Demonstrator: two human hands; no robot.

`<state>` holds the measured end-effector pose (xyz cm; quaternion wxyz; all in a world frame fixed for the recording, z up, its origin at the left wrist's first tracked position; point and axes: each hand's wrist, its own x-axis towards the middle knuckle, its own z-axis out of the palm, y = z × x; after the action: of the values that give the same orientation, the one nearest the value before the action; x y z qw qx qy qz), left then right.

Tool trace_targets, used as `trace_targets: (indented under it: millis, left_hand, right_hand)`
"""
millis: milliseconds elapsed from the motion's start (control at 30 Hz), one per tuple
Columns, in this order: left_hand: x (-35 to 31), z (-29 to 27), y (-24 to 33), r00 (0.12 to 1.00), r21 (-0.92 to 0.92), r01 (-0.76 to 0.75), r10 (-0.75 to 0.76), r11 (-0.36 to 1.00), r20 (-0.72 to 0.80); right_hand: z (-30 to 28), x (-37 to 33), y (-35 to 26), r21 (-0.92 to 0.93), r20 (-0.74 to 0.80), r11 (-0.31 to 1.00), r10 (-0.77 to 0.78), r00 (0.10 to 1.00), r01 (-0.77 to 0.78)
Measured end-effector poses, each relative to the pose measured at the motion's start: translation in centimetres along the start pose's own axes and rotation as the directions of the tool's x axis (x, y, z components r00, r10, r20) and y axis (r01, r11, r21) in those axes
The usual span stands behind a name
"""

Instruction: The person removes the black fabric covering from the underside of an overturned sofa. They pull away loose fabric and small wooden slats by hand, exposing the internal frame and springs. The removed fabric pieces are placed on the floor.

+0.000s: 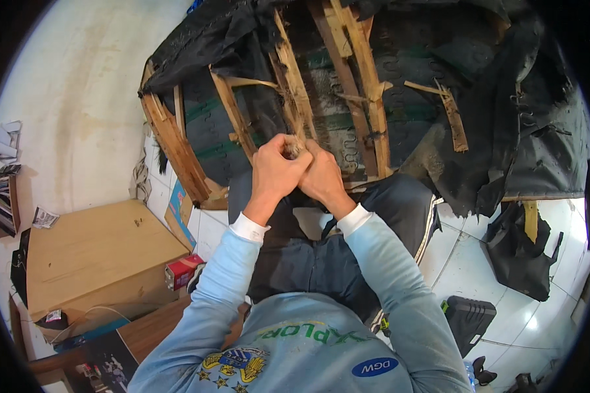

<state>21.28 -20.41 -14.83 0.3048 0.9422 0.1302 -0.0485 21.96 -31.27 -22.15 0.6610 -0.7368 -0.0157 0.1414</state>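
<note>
My left hand (276,171) and my right hand (324,173) meet in front of an upturned sofa frame (175,147), fingers closed and thumbs close together. Between them shows a small pale, frayed bit (295,150), too hidden to name. It lies at the near end of a splintered wooden slat (295,75), and I cannot tell whether it is part of that slat. Torn black cloth (203,49) hangs over the frame, with wavy metal springs (391,63) showing inside.
A broken wood strip (453,121) dangles at the right of the frame. On the left stand a low wooden box-like table (105,252) and a red can (184,271). A black case (469,324) and a black cloth scrap (524,259) lie on the white tiles (465,262) at right.
</note>
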Motion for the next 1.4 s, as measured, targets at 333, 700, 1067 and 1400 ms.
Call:
trace_targets:
  millis: [333,700,1067,1400]
  left_hand:
    - [3.6,4.1,-6.0,0.988,-0.492,-0.130,0.152,0.861,0.004]
    - [6.7,2.9,-3.7,0.991,-0.064,-0.031,0.022,0.997,-0.129]
    - [10.2,1.0,-0.7,0.996,0.379,-0.034,0.064,0.925,-0.065]
    - [7.1,-2.0,-5.4,0.973,0.123,-0.069,0.095,0.990,-0.212]
  right_hand:
    - [-0.7,2.2,3.3,-0.098,-0.143,0.995,-0.034,0.989,0.020]
    - [-0.7,5.7,4.7,-0.394,-0.066,0.894,0.205,0.977,-0.214]
    - [-1.9,3.8,6.3,-0.327,-0.055,0.945,-0.033,0.998,0.013]
    - [-1.9,5.2,6.2,-0.373,-0.072,0.923,0.078,0.994,-0.099]
